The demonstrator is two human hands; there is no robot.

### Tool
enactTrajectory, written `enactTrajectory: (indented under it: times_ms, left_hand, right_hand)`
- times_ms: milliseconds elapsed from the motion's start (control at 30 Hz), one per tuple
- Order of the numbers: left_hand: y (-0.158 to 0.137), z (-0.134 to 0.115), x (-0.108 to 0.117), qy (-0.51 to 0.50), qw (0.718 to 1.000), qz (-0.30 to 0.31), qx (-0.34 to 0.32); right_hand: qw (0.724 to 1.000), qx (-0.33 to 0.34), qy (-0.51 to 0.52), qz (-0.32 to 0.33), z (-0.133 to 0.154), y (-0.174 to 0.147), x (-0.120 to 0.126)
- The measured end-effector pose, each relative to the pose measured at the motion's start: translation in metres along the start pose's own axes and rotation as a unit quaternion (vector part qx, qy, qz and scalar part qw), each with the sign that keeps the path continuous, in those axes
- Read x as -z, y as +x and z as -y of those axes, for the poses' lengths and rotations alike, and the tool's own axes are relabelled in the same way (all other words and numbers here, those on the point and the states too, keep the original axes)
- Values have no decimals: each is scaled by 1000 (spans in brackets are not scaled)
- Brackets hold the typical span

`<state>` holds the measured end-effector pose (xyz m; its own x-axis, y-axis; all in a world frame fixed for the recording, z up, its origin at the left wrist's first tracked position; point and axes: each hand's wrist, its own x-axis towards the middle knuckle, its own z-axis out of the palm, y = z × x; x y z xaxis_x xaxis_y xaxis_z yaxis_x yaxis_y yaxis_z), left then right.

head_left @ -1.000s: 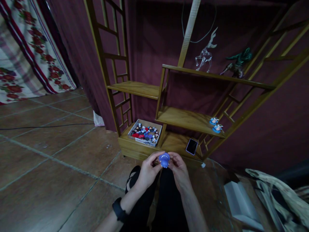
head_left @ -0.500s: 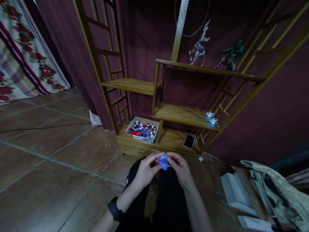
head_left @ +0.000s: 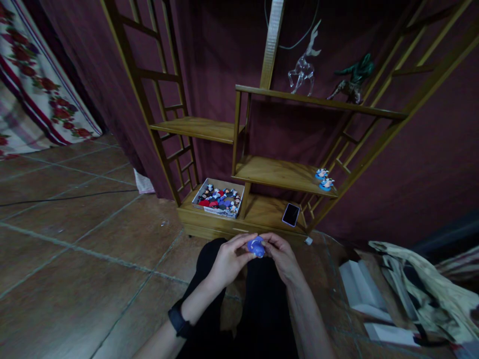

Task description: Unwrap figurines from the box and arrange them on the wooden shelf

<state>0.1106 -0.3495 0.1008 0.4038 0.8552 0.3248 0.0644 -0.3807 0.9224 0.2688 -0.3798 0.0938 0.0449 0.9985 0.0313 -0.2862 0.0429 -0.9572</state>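
Observation:
A small purple-blue figurine (head_left: pixel 256 247) is held above my knees, between the fingertips of both hands. My left hand (head_left: pixel 234 255) pinches it from the left, with thumb and fingers closed on its side. From the right, my right hand (head_left: pixel 280 253) grips it the same way. Its finer details are too small to make out. Ahead, on the bottom shelf, sits an open cardboard box (head_left: pixel 198 203) filled with several small figurines (head_left: pixel 221 199) in red, black, white and purple.
Two blue-based figurines (head_left: pixel 325 180) stand on the middle shelf (head_left: pixel 277 169). A tablet or phone (head_left: pixel 291 215) lies on the bottom shelf. Higher up are a clear deer statuette (head_left: pixel 305 70) and a dark green statue (head_left: pixel 354 80). White boxes (head_left: pixel 362 289) and cloth lie on the floor at right.
The figurine has turned and tipped slightly between my fingers. Both hands still hold it. The view has shifted a little, so the shelf appears further left and higher.

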Motion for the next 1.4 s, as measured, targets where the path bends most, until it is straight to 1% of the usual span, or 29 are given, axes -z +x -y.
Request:
enactTrajectory:
  times_ms: [133,267,367,467,600,867,1000,1133,1233,1333,1400]
  left_hand:
    - [4,19,-2,-24,999,-7,45]
    - [11,36,-8,-92,990,-10,103]
    - [18,42,-11,-142,980,-14,139]
    - [23,44,-11,-194,967,-19,164]
    - [30,44,-12,-253,952,-16,174]
    - [47,45,-14,-244,953,-4,179]
    - [58,42,-15,-256,948,9,191]
    - [71,38,-13,-300,933,31,198]
    - [79,39,-8,-343,915,44,209]
    - [87,47,-1,-372,899,46,228]
    - [92,57,3,-374,895,45,239]
  right_hand:
    - [997,-43,57,-3,-20,12,3]
    - [991,-70,107,-43,-41,24,6]
    - [985,-78,140,-64,-48,29,7]
    - [985,-75,147,-55,-46,31,8]
    - [989,-64,131,-22,-39,32,9]
    - [990,-50,127,-20,-39,44,18]
    - [990,-40,135,-30,-39,54,22]
    - [990,-19,135,-44,-37,66,23]
    - [991,2,131,-34,-35,75,24]
    - [992,10,122,-13,-35,85,25]
    - [993,6,116,-1,-39,93,27]
